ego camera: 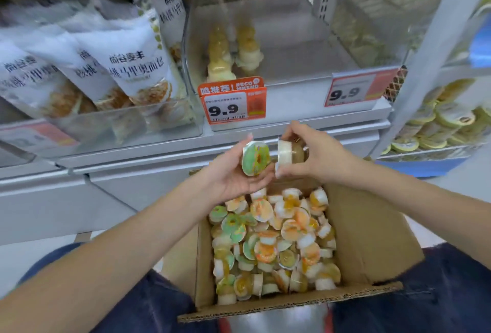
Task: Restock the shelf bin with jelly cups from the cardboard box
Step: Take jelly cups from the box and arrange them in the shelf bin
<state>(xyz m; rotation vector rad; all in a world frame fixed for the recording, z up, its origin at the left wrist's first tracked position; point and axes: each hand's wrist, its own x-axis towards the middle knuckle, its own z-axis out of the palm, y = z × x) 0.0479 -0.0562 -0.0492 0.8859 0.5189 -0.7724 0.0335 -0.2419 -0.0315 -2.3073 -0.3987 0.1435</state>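
Left hand (233,175) cradles a green-lidded round plastic jelly cup (255,158). Right hand (308,155) pinches a clear amber jelly cup (288,155) on its side, possibly two stacked. Both above the open brown cardboard box (372,239) of cups, below the clear shelf bin (292,61).

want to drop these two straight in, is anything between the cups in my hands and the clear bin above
Nothing visible blocks the way. The left hand and right hand hold jelly cups just below the shelf bin. Only its clear front wall with the price tag must be cleared.
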